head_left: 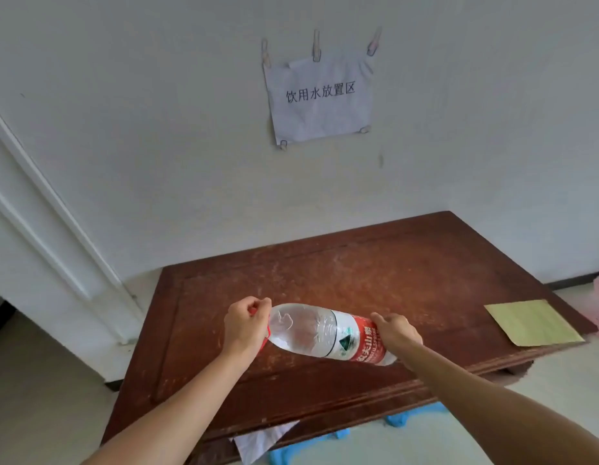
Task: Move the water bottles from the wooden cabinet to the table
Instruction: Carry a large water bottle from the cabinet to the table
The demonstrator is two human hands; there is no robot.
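Against the white wall point(157, 146), below a paper sign point(320, 99) clipped up there, stands the table point(392, 280), a dark, worn wooden top that fills the middle of the view. The sign seems to mark this as the place for drinking water, which would explain why the load is brought here. The wooden cabinet is not in view.

Over the near middle of the table hangs the bottle point(311, 330), large, clear and red-labelled. It lies on its side with its neck to the left and its base to the right. Whether its underside touches the wood or hangs just above it cannot be told. It is carried level between two hands, probably because it is too heavy and wide for one.

At the right corner of the table lies a yellow-green sheet point(531, 323), well apart from the bottle, so the landing spot looks free.

The left hand point(246, 325) has its fingers curled tight round the red cap point(253, 310) and handle, steering the neck. The right hand point(397, 333) clasps the base end at the label, thumb on top. Its other fingers wrap out of sight beneath, bearing the weight. The likely next step is tipping the bottle upright onto its base.
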